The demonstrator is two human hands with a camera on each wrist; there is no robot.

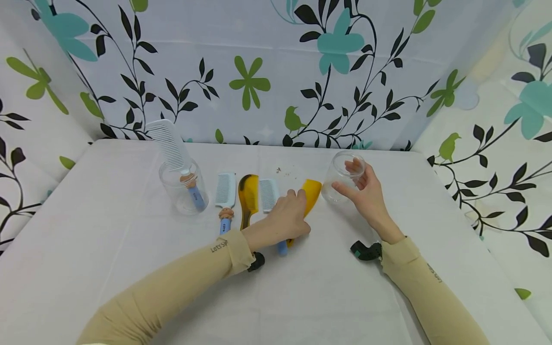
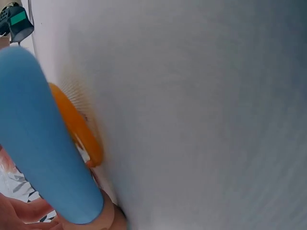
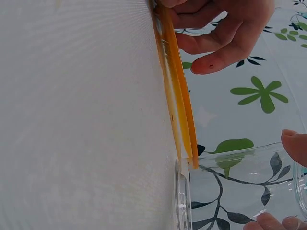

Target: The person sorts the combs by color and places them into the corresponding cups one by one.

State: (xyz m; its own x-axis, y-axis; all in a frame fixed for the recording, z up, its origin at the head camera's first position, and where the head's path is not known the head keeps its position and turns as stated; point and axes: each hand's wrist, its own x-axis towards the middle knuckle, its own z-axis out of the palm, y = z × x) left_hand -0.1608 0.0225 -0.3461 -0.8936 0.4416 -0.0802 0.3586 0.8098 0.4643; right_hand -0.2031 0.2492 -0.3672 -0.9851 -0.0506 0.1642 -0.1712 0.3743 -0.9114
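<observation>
My left hand is over a yellow comb, its curled fingers and thumb gripping it; the hand hides the comb's middle. In the right wrist view, the yellow comb lies close along the table, its tip beside the base of a clear jar. A white comb with a blue handle passes beneath the left hand; that blue handle looms large in the left wrist view. My right hand holds the clear jar, thumb on the near side and fingers behind it.
Left of my left hand lie a brown-and-yellow comb and another white comb with a blue handle. Farther left, a second clear jar holds a white comb upright. Small brown specks dot the white table near the wall.
</observation>
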